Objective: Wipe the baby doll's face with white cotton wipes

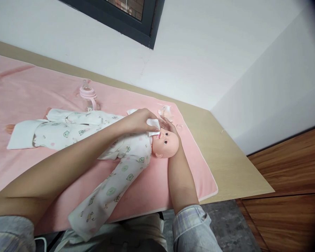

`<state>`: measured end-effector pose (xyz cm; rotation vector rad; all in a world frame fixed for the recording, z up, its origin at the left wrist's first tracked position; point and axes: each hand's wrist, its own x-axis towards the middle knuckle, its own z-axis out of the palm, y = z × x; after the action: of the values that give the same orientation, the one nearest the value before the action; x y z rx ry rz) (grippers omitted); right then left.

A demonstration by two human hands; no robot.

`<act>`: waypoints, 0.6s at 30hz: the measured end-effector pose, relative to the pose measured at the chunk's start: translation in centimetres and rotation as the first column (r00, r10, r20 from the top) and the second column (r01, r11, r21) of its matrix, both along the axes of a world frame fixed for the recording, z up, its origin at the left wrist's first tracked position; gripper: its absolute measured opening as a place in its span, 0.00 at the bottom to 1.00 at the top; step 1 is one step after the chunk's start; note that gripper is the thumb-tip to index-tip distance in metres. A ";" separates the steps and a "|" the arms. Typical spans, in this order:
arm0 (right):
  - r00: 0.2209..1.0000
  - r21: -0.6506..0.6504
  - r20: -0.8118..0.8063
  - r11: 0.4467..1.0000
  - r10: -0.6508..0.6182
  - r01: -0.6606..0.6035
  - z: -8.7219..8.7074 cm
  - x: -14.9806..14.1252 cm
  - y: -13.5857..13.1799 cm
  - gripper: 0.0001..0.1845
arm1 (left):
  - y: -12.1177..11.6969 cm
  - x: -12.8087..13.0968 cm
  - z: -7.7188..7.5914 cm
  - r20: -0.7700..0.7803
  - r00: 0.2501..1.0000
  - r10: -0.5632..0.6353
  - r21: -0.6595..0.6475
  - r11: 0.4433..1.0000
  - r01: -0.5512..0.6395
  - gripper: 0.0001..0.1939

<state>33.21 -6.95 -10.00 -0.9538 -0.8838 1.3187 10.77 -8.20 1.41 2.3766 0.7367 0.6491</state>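
Observation:
A baby doll (166, 142) in white patterned clothes (120, 164) lies on a pink blanket (21, 94), head to the right. My left hand (139, 120) pinches a white wipe (153, 126) and presses it against the doll's mouth and chin. My right hand (170, 125) reaches under and behind the doll's head, its fingers cupping the far side of the head; most of the hand is hidden by the head.
A pink-topped baby bottle (88, 96) stands at the blanket's far edge. Small clear wrappers (166, 111) lie by the blanket's far right corner. The tan table (225, 157) ends at the right, with wooden floor (291, 164) beyond. A white wall stands behind.

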 end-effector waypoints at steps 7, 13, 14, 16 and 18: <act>0.997 -0.011 -0.070 1.000 0.019 -0.020 -0.1 -0.2 -0.2 0.21 | 0.0 -0.1 -0.2 -0.115 0.991 -0.073 -0.017 0.997 0.071 0.10; 0.996 0.001 -0.085 1.000 0.014 -0.014 -0.2 -0.1 0.2 0.20 | -0.5 0.3 -0.7 -0.076 0.987 -0.138 -0.003 0.990 0.138 0.09; 0.997 -0.007 -0.080 1.000 0.012 -0.013 -0.2 -0.1 0.4 0.20 | -0.5 0.3 -0.8 -0.066 0.986 -0.154 0.004 0.988 0.155 0.10; 0.997 -0.021 -0.070 1.000 0.011 -0.013 -0.2 0.0 0.5 0.20 | -0.5 0.4 -0.8 -0.062 0.985 -0.164 0.025 0.986 0.165 0.11; 0.998 -0.022 -0.058 1.000 0.008 -0.009 -0.3 0.1 0.7 0.20 | -0.4 0.4 -0.8 -0.079 0.985 -0.150 0.038 0.987 0.154 0.11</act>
<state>33.30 -6.28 -10.32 -0.9256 -0.8311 1.3595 11.15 -8.59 0.56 2.4808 0.5705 0.5186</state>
